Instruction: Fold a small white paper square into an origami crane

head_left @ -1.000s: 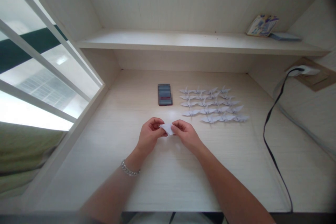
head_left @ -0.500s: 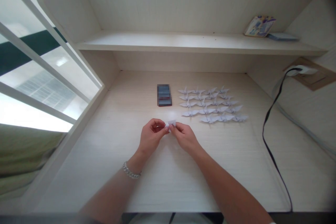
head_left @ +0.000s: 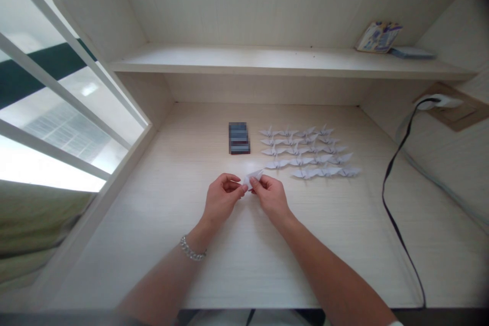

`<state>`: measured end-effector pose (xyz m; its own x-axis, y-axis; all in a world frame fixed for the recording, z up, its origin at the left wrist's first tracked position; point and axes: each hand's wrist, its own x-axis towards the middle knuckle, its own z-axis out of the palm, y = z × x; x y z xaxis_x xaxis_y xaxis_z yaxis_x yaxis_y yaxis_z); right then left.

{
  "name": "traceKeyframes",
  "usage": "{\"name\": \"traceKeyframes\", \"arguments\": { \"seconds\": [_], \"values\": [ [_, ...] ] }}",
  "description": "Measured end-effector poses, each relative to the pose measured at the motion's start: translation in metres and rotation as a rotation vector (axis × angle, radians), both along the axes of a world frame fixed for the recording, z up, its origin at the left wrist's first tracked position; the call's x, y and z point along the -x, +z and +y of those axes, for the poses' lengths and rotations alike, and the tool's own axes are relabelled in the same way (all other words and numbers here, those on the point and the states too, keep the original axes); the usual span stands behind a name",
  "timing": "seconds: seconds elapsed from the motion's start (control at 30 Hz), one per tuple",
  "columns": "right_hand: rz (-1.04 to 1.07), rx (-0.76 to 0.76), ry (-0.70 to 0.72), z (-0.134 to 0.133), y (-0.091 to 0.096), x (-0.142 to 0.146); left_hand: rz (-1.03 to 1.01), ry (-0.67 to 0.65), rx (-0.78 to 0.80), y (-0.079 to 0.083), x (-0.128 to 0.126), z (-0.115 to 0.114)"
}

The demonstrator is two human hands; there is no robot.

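Observation:
A small folded piece of white paper point(head_left: 252, 178) is pinched between my two hands above the desk. My left hand point(head_left: 224, 194) closes thumb and fingers on its left end. From the other side, my right hand point(head_left: 270, 196) grips it with the thumb on top. Fingertips cover part of the paper, so its full shape is hidden. Beyond my right hand, several white paper cranes point(head_left: 305, 148) stand in rows on the desk. A dark rectangular object point(head_left: 239, 138), blurred in the picture, lies just past my hands.
The pale desk point(head_left: 153, 244) carries a raised shelf point(head_left: 229, 56) along its back, with a colourful packet point(head_left: 379, 37) and a flat bluish item point(head_left: 411, 53). A black cable point(head_left: 386, 204) hangs from a wall socket point(head_left: 451, 104) down the right side. White bars point(head_left: 57, 86) border the left.
The folded paper has turned in my fingers, and more of its white surface shows, with a point sticking out to the upper right. My right hand's grip has shifted slightly.

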<state>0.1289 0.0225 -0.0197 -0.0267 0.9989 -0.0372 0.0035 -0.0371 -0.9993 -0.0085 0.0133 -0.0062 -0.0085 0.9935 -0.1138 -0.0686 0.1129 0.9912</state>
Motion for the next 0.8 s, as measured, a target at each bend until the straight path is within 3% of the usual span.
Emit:
{"name": "traceKeyframes", "arguments": {
  "seconds": [0.23, 0.5, 0.67, 0.8],
  "values": [
    [-0.034, 0.013, 0.007, 0.004, -0.002, -0.004, 0.085, -0.078, 0.032, 0.004, 0.005, 0.002],
    [0.106, 0.084, 0.215, 0.003, 0.005, -0.005, 0.097, -0.158, 0.057, 0.006, 0.005, 0.005],
    [0.160, 0.124, 0.194, 0.003, 0.006, -0.005, 0.099, -0.157, 0.104, 0.005, 0.003, 0.004],
    [0.156, 0.138, 0.095, 0.004, 0.007, -0.005, 0.071, -0.130, 0.101, 0.001, 0.004, 0.005]
  ]
}}
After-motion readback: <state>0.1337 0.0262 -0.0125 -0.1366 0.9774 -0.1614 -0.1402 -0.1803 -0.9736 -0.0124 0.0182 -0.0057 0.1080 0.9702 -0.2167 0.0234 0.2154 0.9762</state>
